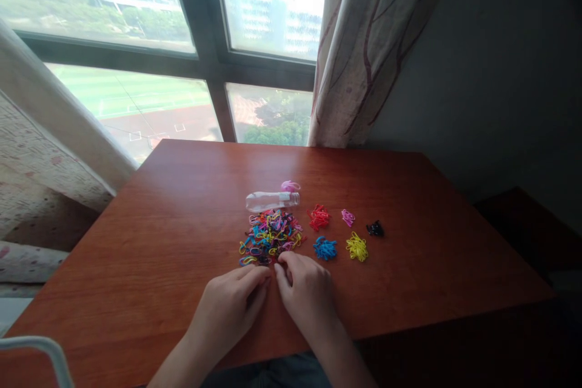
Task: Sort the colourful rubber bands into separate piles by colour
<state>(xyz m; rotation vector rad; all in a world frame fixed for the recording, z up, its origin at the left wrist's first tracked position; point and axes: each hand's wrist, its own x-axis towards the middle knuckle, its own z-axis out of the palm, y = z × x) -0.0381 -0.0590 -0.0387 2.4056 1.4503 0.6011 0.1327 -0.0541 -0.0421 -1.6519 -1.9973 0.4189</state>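
On a wooden surface (182,194), a mixed heap of coloured clips (271,233) lies just beyond the left hand (230,300) and slightly farther-reaching right hand (307,285), each grip narrow, contents I cannot tell.

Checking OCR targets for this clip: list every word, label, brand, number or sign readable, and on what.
No readable text.
Clear bottle: pale patch near its neck, too small and blurred to tell if printed.
Mixed pile of coloured clips: none legible.
Buildings outside: too hazy to read.
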